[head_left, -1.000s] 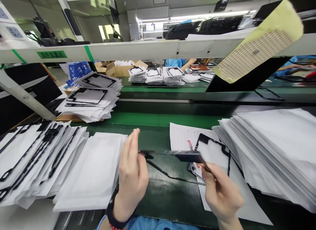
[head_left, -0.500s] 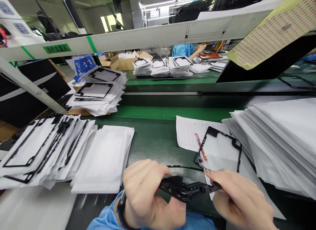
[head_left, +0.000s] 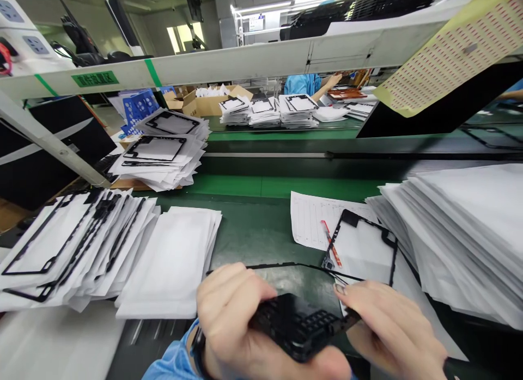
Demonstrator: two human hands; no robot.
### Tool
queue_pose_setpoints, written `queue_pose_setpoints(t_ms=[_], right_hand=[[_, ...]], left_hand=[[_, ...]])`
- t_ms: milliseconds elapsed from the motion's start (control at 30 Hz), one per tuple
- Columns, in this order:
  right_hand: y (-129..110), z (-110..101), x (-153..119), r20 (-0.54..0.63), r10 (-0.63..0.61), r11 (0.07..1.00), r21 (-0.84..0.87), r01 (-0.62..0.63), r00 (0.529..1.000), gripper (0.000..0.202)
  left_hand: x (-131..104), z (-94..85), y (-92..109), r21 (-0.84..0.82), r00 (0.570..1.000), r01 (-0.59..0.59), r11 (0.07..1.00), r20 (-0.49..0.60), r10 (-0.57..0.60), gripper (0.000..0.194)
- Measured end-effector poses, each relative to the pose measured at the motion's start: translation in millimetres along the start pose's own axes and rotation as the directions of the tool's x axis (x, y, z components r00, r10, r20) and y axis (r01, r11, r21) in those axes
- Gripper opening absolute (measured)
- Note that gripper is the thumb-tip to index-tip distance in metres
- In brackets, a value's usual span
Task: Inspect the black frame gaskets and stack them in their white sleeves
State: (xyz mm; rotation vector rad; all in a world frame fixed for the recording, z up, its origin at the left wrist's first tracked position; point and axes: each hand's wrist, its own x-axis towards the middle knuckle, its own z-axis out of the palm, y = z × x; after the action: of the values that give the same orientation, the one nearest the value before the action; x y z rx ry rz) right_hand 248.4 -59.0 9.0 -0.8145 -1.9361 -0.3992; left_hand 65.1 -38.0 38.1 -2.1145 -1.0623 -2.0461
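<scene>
Surface: green table [head_left: 261, 227] ran across a factory line, with a white shelf beam [head_left: 229, 64] overhead and a far row of paper stacks [head_left: 267, 112] where a co-worker's blue sleeve [head_left: 300, 83] showed.
Left hand: left hand [head_left: 235, 325] was clenched round the near end of a black frame part [head_left: 300, 325], thumb beneath, fingers curled over, so the ribbed face tilted up toward the eyes.
Right hand: right hand [head_left: 392, 328] pinched the part's far corner with its fingertips, steadying it level between both hands.
Where the part was: held above the table's near edge, close to the body, touching nothing else.
Thin strip: black strip [head_left: 286, 267] arched just behind the hands; whether it joined the part could not be told.
Right side: flat frame on a white sheet [head_left: 363, 249] lay near the right hand, a red pen [head_left: 332, 246] on a printed form [head_left: 310, 219] beside it, and a tall pile of white sheets [head_left: 469, 233] crowded the edge.
Left side: plain sheets [head_left: 171, 265] and fanned framed sheets [head_left: 69, 244] sat within reach.
Open room: bare green between the stacks, ahead of the hands.
</scene>
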Motion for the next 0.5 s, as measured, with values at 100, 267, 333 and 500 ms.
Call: queue_pose_setpoints(t_ms=[100,267,333,500], right_hand=[[10.9,-2.6,0.7,-0.02,0.032,0.999,0.025,-0.031,0.999,0.016],[33.2,-14.5,-6.6,-0.078,0.247,0.914,0.349,-0.205,0.966,0.031],[34.1,-18.0,-7.7,-0.093,0.278,0.845,0.496,-0.198,0.956,0.037],[22.8,-19.4,1.7,-0.142,0.241,0.804,0.583,-0.116,0.96,0.034]], left_hand=[[3.7,-3.0,-19.0,-0.11,0.99,0.107,0.988,-0.078,-0.116,0.051],[8.6,-11.7,-66.5,-0.415,0.886,0.301,0.859,-0.211,-0.413,0.058],[10.0,-12.9,-77.2,-0.482,0.82,0.387,0.787,-0.21,-0.532,0.06],[5.3,-14.6,-86.7,-0.473,0.837,0.341,0.812,-0.239,-0.491,0.066]])
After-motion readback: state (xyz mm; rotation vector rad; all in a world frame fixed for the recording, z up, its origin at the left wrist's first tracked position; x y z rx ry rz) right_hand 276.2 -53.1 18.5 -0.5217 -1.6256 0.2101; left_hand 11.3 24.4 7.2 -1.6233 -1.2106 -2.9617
